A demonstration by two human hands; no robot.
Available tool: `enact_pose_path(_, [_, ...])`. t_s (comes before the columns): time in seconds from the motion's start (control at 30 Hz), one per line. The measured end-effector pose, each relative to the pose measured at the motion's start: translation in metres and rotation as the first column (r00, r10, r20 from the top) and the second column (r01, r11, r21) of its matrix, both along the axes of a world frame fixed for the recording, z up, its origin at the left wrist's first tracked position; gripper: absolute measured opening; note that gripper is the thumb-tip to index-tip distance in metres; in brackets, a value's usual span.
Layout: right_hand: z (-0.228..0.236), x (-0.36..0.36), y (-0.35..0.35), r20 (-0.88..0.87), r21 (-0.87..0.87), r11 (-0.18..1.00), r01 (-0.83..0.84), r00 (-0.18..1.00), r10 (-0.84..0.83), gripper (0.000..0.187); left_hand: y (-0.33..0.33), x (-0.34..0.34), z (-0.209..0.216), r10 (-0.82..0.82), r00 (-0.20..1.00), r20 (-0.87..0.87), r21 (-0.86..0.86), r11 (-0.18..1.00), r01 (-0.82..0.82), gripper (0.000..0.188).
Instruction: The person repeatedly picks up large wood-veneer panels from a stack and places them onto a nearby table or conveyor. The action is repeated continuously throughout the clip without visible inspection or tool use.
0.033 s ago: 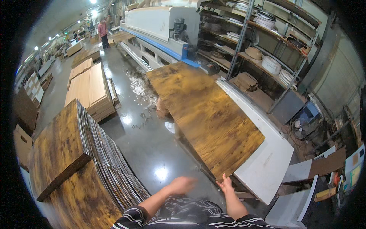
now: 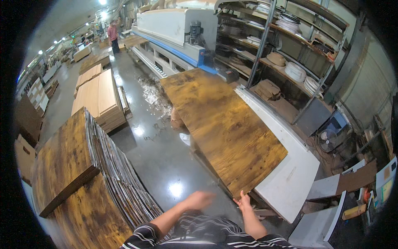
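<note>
A large rectangular board (image 2: 226, 128) with a dark, yellow-brown wood-grain face lies lengthwise on a white machine table (image 2: 286, 182). Its far end reaches up to the long machine. At the board's near corner is my right hand (image 2: 245, 203), with fingers closed on the edge; some of them are hidden beneath it. My left hand (image 2: 200, 201) hangs over the floor, left of that corner and apart from the board. Motion smears its fingers, so their pose is unclear. On my left stands a stack of like boards (image 2: 62, 157), the top one lying askew.
A white and blue machine (image 2: 161, 31) runs away ahead. Pale wood panels (image 2: 97, 93) are stacked beyond the left pile. Metal shelves (image 2: 286, 70) with coiled rolls stand at right, near a fan (image 2: 327, 139). Scraps litter the floor by the machine. Another person (image 2: 112, 35) stands far off.
My right hand has shifted very slightly left and nearer along the board's corner. The board, the stacks and my left hand look almost the same.
</note>
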State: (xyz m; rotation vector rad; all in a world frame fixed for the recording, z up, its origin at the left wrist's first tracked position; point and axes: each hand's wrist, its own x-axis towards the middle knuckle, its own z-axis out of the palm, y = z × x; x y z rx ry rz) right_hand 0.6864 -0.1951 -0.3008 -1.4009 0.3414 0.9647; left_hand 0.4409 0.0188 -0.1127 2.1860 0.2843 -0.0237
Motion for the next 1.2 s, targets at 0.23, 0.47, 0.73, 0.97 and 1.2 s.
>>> enact_pose_path(0.23, [-0.025,-0.049,-0.099,-0.034,0.15,0.988,0.047,0.999,-0.042,0.036,-0.01,0.025,-0.067,0.423,0.903,-0.074,-0.284,0.859,-0.426,0.063])
enact_pose_path(0.47, [-0.022,-0.056,-0.302,-0.015,-0.02,0.988,0.151,0.988,-0.151,0.038,-0.026,0.058,-0.165,0.558,0.565,-0.608,-0.664,0.032,-0.747,0.1])
enact_pose_path(0.73, [0.03,-0.076,-0.477,-0.141,-0.663,0.739,0.122,0.949,-0.283,0.048,-0.062,0.052,-0.216,0.588,0.593,-0.55,-0.772,-0.088,-0.629,0.077])
enact_pose_path(0.97, [0.039,-0.05,-0.576,-0.261,-0.39,0.918,-0.071,0.965,-0.036,0.051,-0.106,0.047,-0.31,0.594,0.629,-0.501,-0.811,-0.068,-0.582,0.066])
enact_pose_path(1.2, [0.032,0.015,-0.506,-0.129,-0.465,0.885,-0.017,0.99,-0.049,0.051,-0.169,0.02,-0.233,0.565,0.596,-0.57,-0.75,-0.061,-0.659,0.061])
